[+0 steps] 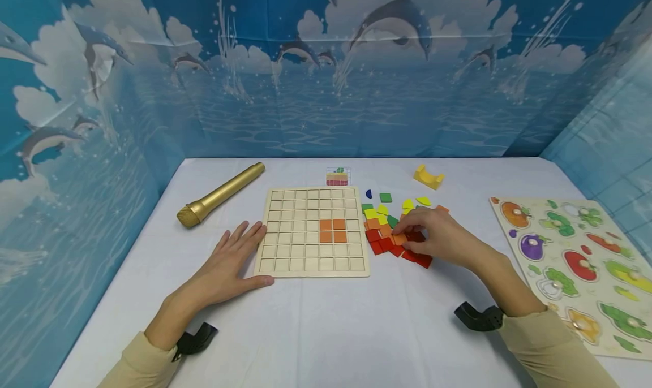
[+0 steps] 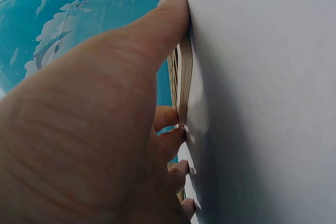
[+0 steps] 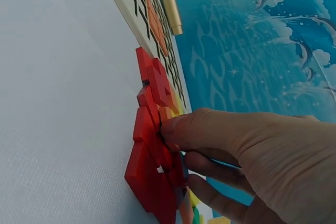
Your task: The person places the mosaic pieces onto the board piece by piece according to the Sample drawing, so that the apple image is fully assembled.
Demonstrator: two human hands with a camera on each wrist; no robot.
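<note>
On the white surface [image 1: 326, 331], going from the left, we see one gold microphone [image 1: 221, 194] lying aslant. Nearer to us is the left hand [image 1: 226, 266], its fingers extended, slightly apart and gripping nothing; its fingertips and thumb touch the left edge of one wooden grid board [image 1: 297, 274]. We count seven columns and seven rows of squares on it. Four orange squares [image 1: 333, 231] fill a two-by-two block right of its middle. Just behind the board lies one small picture card [image 1: 338, 176].

To the right of the board we find one dark blue half-round piece [image 1: 369, 194] and, beside it, one separate green tile [image 1: 385, 197]. In front spreads a pile of red, orange, yellow and green tiles [image 1: 377, 246], too overlapped for us to count. Over it, the right hand [image 1: 443, 235] has thumb and finger brought together on one orange tile [image 1: 399, 238] at the pile. Behind the pile sits one yellow curved block [image 1: 429, 177]; at the far right lies one vegetable puzzle board [image 1: 540, 249].
</note>
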